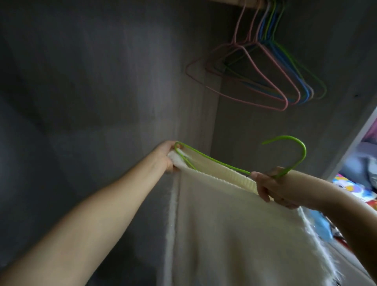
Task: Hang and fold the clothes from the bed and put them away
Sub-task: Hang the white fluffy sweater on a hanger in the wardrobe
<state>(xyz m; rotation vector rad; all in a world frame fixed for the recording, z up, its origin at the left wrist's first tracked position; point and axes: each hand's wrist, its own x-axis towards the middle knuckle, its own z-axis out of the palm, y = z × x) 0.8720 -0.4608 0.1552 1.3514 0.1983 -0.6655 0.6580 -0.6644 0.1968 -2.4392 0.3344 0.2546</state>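
The left hand (168,156) grips the far corner of a thin green wire hanger (214,161), with its fingers curled around the wire and around the edge of a cream fuzzy knitted garment (234,224) together. The right hand (273,187) pinches the ribbed top band of the same garment and the hanger near the base of its hook, which curves up above the wrist. The garment is already over the hanger and hangs down from it between the two arms, in front of the open grey wardrobe (102,102).

The step in hand seems to be the hanging of this piece, and the dressing of the hanger looks nearly finished. Above and to the right, a bunch of empty pink, blue and green wire hangers (275,77) hangs from the wooden rail (244,2). The next move probably needs the hook to be lifted up to this rail and set beside them, while the garment stays level so that it does not slide off.
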